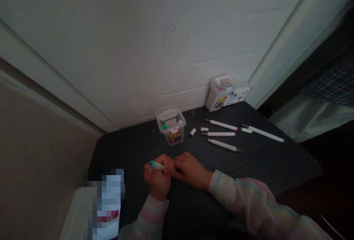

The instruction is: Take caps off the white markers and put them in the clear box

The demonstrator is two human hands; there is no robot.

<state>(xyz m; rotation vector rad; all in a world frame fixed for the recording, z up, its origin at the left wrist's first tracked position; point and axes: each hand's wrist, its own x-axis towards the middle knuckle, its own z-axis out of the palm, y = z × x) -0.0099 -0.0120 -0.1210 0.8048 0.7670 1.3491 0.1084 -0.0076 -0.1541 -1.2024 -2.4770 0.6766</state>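
Note:
My left hand [160, 177] is closed around a white marker [158, 166] with a teal end that sticks out past the fingers. My right hand [192, 170] meets it at the marker's other side, fingers bent and pressed together; what they pinch is hidden. Just behind the hands stands a clear plastic box [173, 131] with its lid up and a green-topped marker [165, 126] inside. To its right lie a dark-ended cap [193, 132] and a white cap [204, 129].
Uncapped markers lie on the dark table [132, 151]: a red-ended one [222, 125], a purple-ended one [218, 134], a grey-tipped one [224, 145] and a blue-ended one [265, 134]. A full marker box [218, 94] stands against the white panel. A lit, blurred-out screen [110, 203] is at left.

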